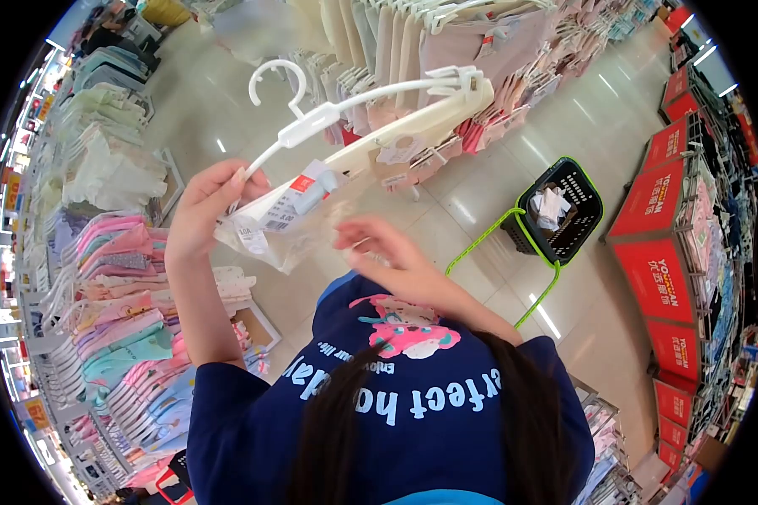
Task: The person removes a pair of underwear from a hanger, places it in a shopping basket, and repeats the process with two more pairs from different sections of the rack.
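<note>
My left hand [215, 198] is closed on the lower left end of a white plastic hanger [312, 124], its thumb and fingers pinching it. Clipped along the hanger is a folded cream-white garment [413, 126]. A price tag with a red patch [301, 195] and a clear plastic wrapping [282, 244] hang near its left end. Just right of the wrapping is my right hand [379, 248], apart from the hanger, its fingers loosely curled and spread with nothing visible between them.
A black basket with a green rim and strap [564, 202] stands on the tiled floor [472, 189], small items inside. Racks of pale clothes [472, 42] are ahead. Children's clothes [126, 328] hang at left. Red sign panels [661, 252] front the shelves at right.
</note>
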Demonstrator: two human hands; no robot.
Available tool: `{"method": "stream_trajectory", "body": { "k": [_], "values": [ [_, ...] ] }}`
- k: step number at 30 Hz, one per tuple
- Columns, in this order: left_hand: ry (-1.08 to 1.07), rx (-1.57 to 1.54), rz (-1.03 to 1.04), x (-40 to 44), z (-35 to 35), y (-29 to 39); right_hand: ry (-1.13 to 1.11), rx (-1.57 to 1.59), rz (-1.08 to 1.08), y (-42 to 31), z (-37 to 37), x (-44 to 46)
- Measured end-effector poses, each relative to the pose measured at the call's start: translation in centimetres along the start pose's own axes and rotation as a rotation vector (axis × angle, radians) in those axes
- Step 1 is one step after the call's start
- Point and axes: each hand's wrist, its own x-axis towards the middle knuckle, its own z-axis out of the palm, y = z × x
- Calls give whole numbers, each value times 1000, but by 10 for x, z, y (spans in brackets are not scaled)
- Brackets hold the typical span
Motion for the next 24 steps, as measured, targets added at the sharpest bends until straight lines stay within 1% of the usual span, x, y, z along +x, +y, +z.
{"method": "stream_trajectory", "body": {
  "k": [3,7,9,13,15,17,18,21,24],
  "values": [
    [-18,-22,5,1,-1,1,-62,268,7,-2,12,17],
    [22,-16,-2,6,2,1,-114,394,-64,-7,11,26],
    [-16,-50,-19,8,0,-1,-100,436,-70,-19,18,24],
    [-11,-144,-66,11,4,-8,-47,150,-163,-31,26,26],
    [-50,-149,-63,13,6,-12,-39,44,-225,-35,27,28],
    [-56,-139,-81,15,9,-15,-21,17,-235,-35,28,28],
    [-108,-147,-85,17,9,-16,-12,5,-240,-34,28,28],
    [-99,-189,-99,17,9,-23,6,-50,-232,-27,24,22],
    [-111,-33,-99,11,8,-30,-33,-222,-206,-12,0,5]
  ]
}}
